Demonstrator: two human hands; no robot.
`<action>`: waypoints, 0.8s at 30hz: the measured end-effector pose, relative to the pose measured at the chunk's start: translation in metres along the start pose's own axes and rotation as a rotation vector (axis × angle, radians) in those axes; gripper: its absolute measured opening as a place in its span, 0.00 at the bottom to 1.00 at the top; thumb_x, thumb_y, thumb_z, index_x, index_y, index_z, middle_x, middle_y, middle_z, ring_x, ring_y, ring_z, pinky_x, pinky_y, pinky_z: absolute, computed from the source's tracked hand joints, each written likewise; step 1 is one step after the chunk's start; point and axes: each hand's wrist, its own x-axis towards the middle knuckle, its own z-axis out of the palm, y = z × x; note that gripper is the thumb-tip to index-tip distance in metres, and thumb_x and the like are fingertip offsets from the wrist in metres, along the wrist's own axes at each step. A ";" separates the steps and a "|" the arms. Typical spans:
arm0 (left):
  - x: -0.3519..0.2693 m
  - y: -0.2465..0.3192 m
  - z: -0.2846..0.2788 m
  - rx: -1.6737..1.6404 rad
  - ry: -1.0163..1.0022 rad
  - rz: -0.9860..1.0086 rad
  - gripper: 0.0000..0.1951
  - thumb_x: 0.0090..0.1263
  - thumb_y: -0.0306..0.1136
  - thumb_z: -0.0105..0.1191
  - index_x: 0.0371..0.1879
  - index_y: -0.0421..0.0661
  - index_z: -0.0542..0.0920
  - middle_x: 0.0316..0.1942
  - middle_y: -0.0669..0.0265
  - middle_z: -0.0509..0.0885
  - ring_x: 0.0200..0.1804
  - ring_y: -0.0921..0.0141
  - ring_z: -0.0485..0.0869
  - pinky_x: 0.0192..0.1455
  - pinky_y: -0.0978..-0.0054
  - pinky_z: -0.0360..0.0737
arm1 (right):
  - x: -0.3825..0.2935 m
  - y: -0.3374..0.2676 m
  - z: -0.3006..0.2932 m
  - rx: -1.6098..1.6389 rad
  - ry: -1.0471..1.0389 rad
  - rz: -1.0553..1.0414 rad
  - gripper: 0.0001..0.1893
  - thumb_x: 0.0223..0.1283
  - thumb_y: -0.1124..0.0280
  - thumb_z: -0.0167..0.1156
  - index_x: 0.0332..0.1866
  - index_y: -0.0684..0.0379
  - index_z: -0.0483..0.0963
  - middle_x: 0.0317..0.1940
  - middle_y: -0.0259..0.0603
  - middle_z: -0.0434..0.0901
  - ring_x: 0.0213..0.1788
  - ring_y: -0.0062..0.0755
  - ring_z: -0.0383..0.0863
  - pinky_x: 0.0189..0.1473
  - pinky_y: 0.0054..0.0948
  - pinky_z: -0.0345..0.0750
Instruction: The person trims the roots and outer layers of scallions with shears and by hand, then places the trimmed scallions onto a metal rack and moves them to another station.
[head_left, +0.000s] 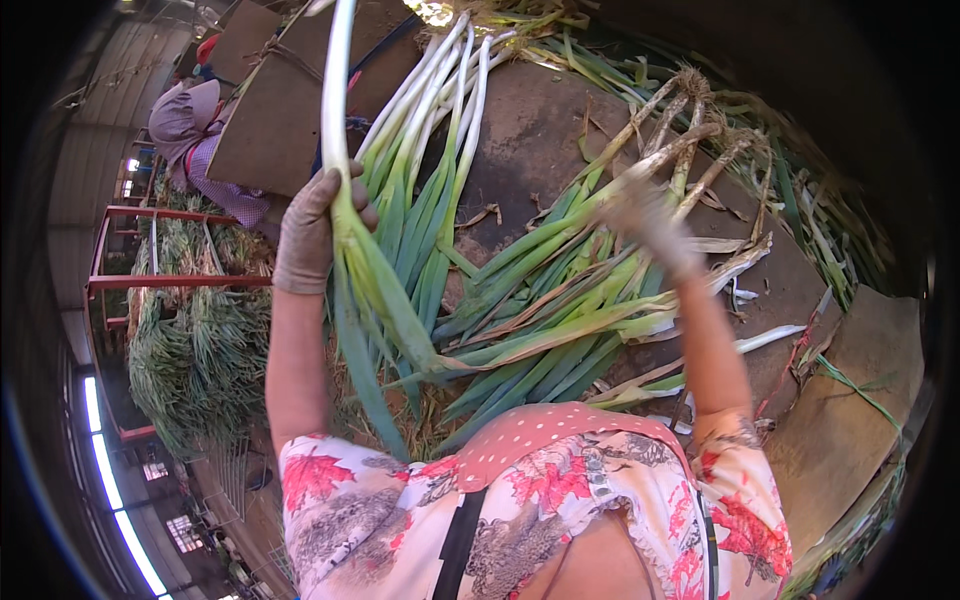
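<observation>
My left hand, in a dirty work glove, grips a large green onion where its white stalk turns green. The stalk points away from me, and its leaves hang down toward my chest. Just to its right lies a bunch of green onions with clean white stalks. My right hand, also gloved, is motion-blurred over a heap of soil-stained green onions with roots attached. Whether its fingers hold one of them cannot be made out. Dry, peeled-back leaves lie across the heap near my right forearm.
A dark, soiled work surface carries scraps of peel. More green onions and leaf waste line its far right edge. A brown board lies at right. At left, another person sits near a red metal frame loaded with onions.
</observation>
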 end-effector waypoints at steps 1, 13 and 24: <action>0.012 -0.005 0.006 -0.066 -0.017 0.001 0.23 0.75 0.46 0.59 0.56 0.39 0.75 0.30 0.67 0.78 0.29 0.69 0.79 0.36 0.72 0.79 | -0.019 -0.054 0.041 -0.004 -0.151 -0.150 0.52 0.45 0.46 0.77 0.75 0.59 0.63 0.72 0.50 0.69 0.76 0.44 0.64 0.80 0.47 0.52; 0.124 0.045 -0.063 1.279 0.340 0.724 0.19 0.76 0.40 0.55 0.61 0.43 0.77 0.45 0.63 0.85 0.42 0.68 0.83 0.52 0.73 0.80 | -0.200 0.054 0.001 -0.402 0.949 0.171 0.22 0.57 0.70 0.66 0.57 0.61 0.76 0.57 0.53 0.78 0.62 0.54 0.76 0.65 0.44 0.73; 0.040 -0.260 0.228 1.631 -0.874 0.222 0.16 0.62 0.41 0.63 0.41 0.43 0.78 0.42 0.50 0.82 0.49 0.50 0.82 0.53 0.56 0.80 | -0.229 0.118 0.022 -0.882 0.744 0.655 0.53 0.47 0.50 0.75 0.76 0.61 0.57 0.77 0.52 0.55 0.79 0.53 0.53 0.79 0.50 0.50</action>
